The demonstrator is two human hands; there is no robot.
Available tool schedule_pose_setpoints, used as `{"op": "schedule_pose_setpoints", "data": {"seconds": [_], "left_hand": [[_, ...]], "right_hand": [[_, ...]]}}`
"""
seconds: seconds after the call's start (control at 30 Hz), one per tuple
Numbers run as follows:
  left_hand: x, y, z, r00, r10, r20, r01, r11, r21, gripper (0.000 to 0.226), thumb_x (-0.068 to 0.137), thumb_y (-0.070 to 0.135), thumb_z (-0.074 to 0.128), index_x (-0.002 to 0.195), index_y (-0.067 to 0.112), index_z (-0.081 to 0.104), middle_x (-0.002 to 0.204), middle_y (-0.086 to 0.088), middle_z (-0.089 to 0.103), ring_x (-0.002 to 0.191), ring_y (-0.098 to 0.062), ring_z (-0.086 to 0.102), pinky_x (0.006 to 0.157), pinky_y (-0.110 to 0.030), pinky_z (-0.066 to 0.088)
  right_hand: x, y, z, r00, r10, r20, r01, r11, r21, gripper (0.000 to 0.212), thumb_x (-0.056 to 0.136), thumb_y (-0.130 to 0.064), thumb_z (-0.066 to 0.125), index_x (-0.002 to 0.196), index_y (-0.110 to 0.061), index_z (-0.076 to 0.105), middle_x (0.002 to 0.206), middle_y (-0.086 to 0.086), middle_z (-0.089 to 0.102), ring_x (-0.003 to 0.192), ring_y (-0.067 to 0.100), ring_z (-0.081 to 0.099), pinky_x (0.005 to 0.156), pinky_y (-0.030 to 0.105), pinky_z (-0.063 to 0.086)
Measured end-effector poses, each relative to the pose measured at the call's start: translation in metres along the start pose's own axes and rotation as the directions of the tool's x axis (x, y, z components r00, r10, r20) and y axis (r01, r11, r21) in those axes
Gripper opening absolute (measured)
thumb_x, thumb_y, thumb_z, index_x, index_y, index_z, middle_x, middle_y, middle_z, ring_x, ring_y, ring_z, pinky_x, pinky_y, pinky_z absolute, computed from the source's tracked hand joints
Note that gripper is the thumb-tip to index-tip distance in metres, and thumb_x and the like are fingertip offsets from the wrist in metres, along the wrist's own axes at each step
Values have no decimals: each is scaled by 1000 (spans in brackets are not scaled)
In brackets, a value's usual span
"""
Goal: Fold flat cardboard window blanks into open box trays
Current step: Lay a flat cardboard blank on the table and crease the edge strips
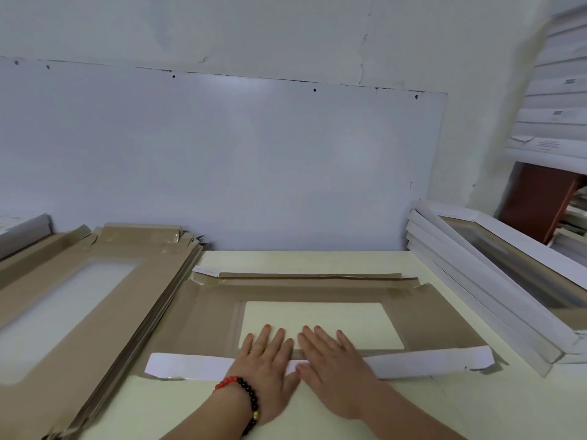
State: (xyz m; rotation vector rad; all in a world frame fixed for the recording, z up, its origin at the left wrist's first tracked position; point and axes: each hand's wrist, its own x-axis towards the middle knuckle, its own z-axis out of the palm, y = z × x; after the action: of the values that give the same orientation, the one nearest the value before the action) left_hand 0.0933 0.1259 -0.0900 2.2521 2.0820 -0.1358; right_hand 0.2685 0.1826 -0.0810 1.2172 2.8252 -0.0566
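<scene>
A brown cardboard window blank (209,315) lies on the pale table (460,404) in front of me, brown side up, with a clear window in its middle. Its near flap (190,365) is folded over and shows its white side. My left hand (265,363) and my right hand (330,360) lie side by side, fingers straight, pressing the middle of that flap down. The far flap (311,275) along the wall side is also folded in. A red and black bead bracelet sits on my left wrist.
A stack of flat brown window blanks (79,300) lies to the left, overlapping the table edge. Folded white box trays (495,281) are stacked at the right. A white wall panel rises right behind the table. Shelves with white boxes (556,115) stand at the far right.
</scene>
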Motion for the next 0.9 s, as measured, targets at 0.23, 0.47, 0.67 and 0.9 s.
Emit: {"op": "schedule_pose_setpoints", "data": {"seconds": [0.23, 0.47, 0.67, 0.9], "left_hand": [[-17, -76, 2, 986, -166, 20, 166, 986, 2, 68, 97, 57, 6, 154, 23, -7, 159, 4, -19, 144, -17, -24, 117, -37, -13], [-27, -113, 6, 975, -221, 35, 221, 975, 21, 66, 97, 56, 5, 152, 25, -13, 157, 7, -23, 143, -16, -26, 118, -37, -12], [-42, -147, 8, 955, -295, 41, 295, 955, 2, 66, 96, 59, 3, 150, 28, -16, 154, 15, -25, 140, -10, -27, 118, -36, -10], [-49, -133, -6, 962, -254, -104, 262, 962, 73, 69, 91, 59, -8, 154, 33, 2, 159, 12, -11, 147, -17, -14, 118, -36, -5]], "right_hand": [[-28, 97, 6, 965, 251, 73, -253, 968, 11, 61, 101, -51, 10, 153, -29, -10, 157, -13, -22, 143, 5, -22, 117, 36, -12], [-66, 163, 8, 912, 403, 75, -402, 915, -28, 59, 101, -49, 8, 151, -28, -16, 146, -19, -29, 138, 1, -24, 117, 39, -10], [-89, 185, 7, 871, 490, 41, -489, 872, -33, 56, 101, -48, 7, 141, -27, -26, 149, -22, -25, 139, 1, -22, 117, 38, -7], [-117, 183, -2, 844, 524, -115, -520, 852, 66, 50, 101, -51, 21, 150, -42, 17, 157, -24, 7, 146, 0, 2, 118, 32, 7]]}}
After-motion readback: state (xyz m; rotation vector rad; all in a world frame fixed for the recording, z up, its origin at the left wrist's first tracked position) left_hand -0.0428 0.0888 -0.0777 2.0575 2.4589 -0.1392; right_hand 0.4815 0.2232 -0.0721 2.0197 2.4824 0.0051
